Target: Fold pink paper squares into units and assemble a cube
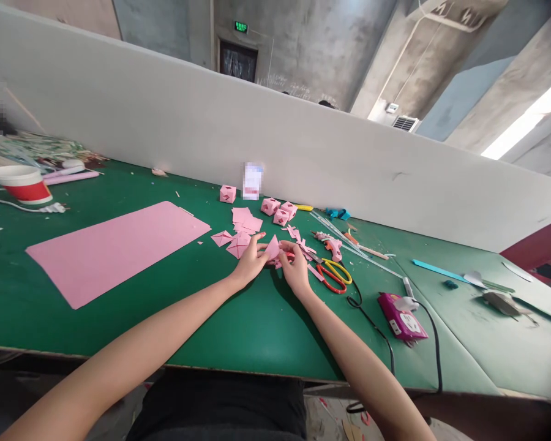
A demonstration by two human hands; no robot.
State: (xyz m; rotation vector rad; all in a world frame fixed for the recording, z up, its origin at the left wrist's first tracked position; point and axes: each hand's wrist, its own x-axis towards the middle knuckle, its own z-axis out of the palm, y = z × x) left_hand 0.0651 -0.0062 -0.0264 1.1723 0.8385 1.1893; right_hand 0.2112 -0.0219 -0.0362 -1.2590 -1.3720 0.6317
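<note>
Between both hands is a small folded piece of pink paper [272, 247], its pointed tip facing up. My left hand [251, 262] pinches its left side, while the fingers of my right hand [296, 267] close on its right side. Beside my left hand lie creased pink paper squares [239, 245] and a loose pile of flat pink squares [247, 219]. Pink paper scraps [298, 239] are scattered just beyond my right hand. Scissors with red and yellow handles [334, 275] rest to its right. Several finished pink paper boxes with cut openings [270, 206] stand farther back.
A large pink sheet [119, 254] covers the left of the green table [239, 331]. A pink glue gun [334, 248] with a black cord lies right, near a magenta box [401, 315]. A paper cup [21, 184] stands far left; a white partition [188, 122] runs behind.
</note>
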